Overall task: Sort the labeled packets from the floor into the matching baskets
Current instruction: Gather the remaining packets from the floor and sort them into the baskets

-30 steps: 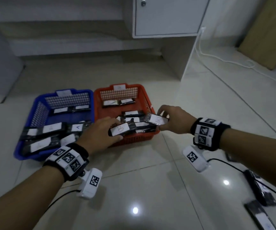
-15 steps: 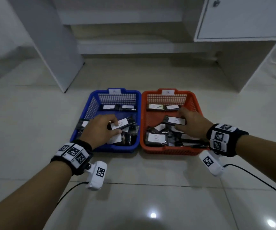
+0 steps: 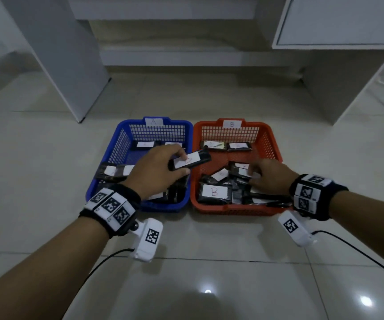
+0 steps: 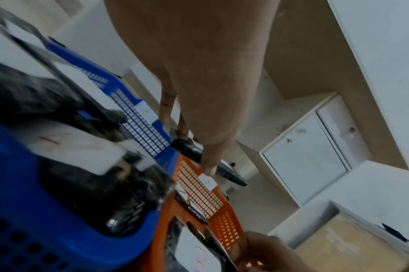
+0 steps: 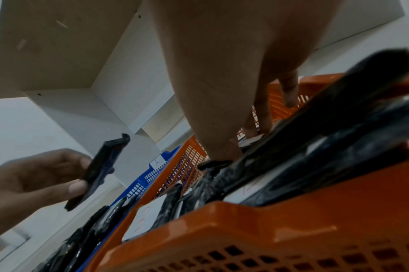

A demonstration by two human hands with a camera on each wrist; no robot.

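A blue basket [image 3: 89, 197] tagged A and an orange basket [image 3: 276, 146] tagged B stand side by side on the tiled floor, both holding several black packets with white labels. My left hand [image 3: 183, 165] pinches a black packet [image 3: 194, 159] with a red letter on its label, tilted in the air above the shared rims. The right wrist view shows this packet [image 5: 103, 165] edge-on in that hand. My right hand [image 3: 252, 174] is down inside the orange basket, thumb and fingers on a labeled packet [image 3: 242, 173] on top of the pile. A packet marked B [image 3: 214, 191] lies at the front.
A white cabinet panel [image 3: 70, 65] stands behind the baskets at the left, and a cabinet door [image 3: 339, 19] hangs at the upper right. Cables [image 3: 359, 252] from the wrist cameras trail over the glossy floor in front of the baskets.
My left hand has lifted its packet from over the blue basket rightward to the orange basket's edge. My right hand has lowered its packet onto the orange basket's pile.
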